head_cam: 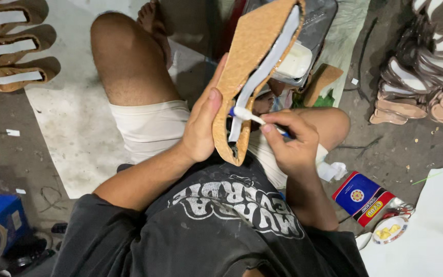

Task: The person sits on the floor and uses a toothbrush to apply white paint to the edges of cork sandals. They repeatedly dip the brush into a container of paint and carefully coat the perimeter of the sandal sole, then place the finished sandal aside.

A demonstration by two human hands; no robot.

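Tan sole piece (252,66) upright over the lap, long axis running up and away, gripped along its near edge by left hand (201,128), with right hand (290,141) pinching a white-tipped brush (247,115) against its pale inner strip.

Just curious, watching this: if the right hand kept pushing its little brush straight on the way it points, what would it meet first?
Most likely the white strip on the tan sole, which the brush in the right hand already seems to touch; depth is unclear.
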